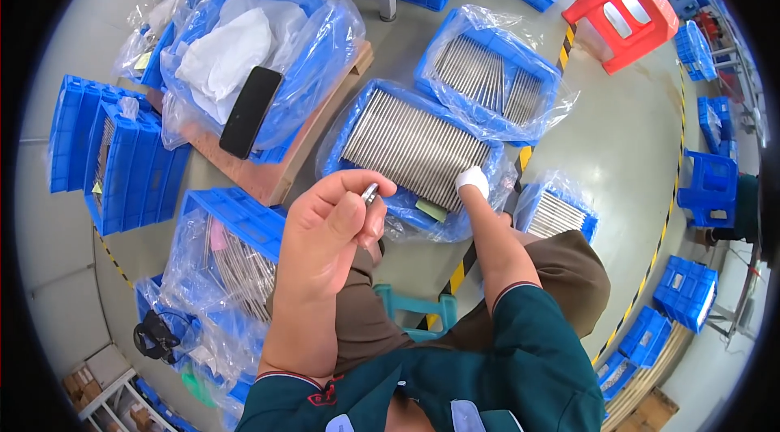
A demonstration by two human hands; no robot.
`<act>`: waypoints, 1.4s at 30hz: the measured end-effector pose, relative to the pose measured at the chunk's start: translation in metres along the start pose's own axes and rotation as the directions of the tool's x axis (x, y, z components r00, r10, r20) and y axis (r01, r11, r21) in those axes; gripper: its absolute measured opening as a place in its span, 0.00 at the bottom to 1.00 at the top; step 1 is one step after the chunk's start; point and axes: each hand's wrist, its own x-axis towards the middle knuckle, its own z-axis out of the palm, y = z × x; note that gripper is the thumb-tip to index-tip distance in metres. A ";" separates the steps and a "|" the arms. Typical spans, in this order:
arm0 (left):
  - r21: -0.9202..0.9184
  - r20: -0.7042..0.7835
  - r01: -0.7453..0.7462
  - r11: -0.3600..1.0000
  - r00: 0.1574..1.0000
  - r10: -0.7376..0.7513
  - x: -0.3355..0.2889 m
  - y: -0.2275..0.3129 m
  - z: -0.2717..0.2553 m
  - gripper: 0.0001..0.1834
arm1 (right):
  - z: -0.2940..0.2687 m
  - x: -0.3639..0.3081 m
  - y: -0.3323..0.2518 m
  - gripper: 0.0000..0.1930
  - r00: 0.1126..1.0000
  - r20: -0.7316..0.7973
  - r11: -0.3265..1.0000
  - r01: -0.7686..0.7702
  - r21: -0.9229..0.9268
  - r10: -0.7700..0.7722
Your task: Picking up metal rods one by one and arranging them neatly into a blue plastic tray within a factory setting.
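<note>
My left hand is raised in front of me, pinching a small shiny metal piece between thumb and fingers. The piece points nearly end-on, so its length cannot be told. Below it on the floor is a blue crate lined with clear plastic, holding a row of metal rods laid side by side. My right hand, covered in white like a glove, reaches down to the right end of that row. Its fingers are hidden, and I cannot make out whether it grips a rod. A green slip lies at the crate's near edge.
Another crate of rods stands behind, a smaller one to the right. A phone rests on a plastic-lined crate with white cloth, on a wooden pallet. A red stool stands far right; a teal stool is beneath me.
</note>
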 end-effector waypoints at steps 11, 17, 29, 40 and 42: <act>0.011 -0.109 0.079 0.997 0.991 -0.078 0.007 -0.001 0.008 0.26 | -0.102 0.060 -0.079 0.16 0.846 -0.180 0.699 0.519 0.492 -0.501; 0.049 -0.211 0.128 0.991 0.971 -0.115 0.021 0.001 -0.002 0.27 | -0.129 0.202 -0.067 0.22 0.915 -0.259 0.910 0.363 0.200 -0.308; -0.019 -0.339 0.215 0.976 0.917 -0.209 0.061 0.003 -0.010 0.25 | -0.091 0.240 -0.113 0.38 0.989 -0.148 1.000 0.003 0.005 -0.002; -0.060 -0.359 0.210 0.976 0.907 -0.218 0.075 0.005 -0.019 0.25 | -0.078 0.232 -0.140 0.14 0.932 -0.293 0.977 -0.211 0.044 0.214; -0.059 -0.368 0.206 0.977 0.905 -0.213 0.077 0.005 -0.021 0.25 | -0.069 0.244 -0.131 0.12 0.920 -0.346 0.982 -0.188 0.022 0.184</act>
